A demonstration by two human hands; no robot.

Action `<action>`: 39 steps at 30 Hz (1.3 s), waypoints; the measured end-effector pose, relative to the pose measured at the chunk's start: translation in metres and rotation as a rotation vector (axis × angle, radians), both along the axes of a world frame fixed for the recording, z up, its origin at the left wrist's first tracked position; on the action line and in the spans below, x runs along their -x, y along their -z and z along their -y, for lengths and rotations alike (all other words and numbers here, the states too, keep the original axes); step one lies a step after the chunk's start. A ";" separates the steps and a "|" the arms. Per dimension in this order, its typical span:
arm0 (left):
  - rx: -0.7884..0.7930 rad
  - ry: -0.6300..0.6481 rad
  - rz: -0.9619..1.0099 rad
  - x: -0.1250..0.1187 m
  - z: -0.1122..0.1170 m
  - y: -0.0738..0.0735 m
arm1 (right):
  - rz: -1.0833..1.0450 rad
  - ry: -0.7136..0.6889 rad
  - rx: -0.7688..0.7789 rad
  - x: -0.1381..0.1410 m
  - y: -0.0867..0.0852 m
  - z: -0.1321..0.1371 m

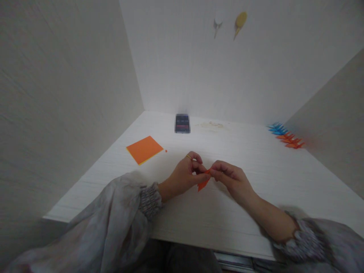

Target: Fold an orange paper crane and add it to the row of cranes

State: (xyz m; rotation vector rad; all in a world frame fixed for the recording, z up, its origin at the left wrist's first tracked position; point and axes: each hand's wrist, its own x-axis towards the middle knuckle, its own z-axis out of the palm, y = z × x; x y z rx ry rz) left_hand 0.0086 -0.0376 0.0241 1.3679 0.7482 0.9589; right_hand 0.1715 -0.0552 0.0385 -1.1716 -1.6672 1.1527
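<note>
Sleeves (pixel 110 216), white table (pixel 187 220), pale walls (pixel 176 64)

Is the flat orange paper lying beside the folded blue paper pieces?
No, the flat orange paper lies left of the left hand, while the folded blue paper pieces lie right of the right hand.

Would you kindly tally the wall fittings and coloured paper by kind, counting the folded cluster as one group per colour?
White wall fitting, yellow wall fitting: 2
Flat orange paper (as one): 1
Held orange paper: 1
Orange scrap: 1
Blue folded group, orange folded group: 2
Total: 7
</note>
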 end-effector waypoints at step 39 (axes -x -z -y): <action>0.059 0.009 -0.009 0.001 -0.001 -0.001 | 0.189 0.006 -0.128 0.003 -0.006 0.001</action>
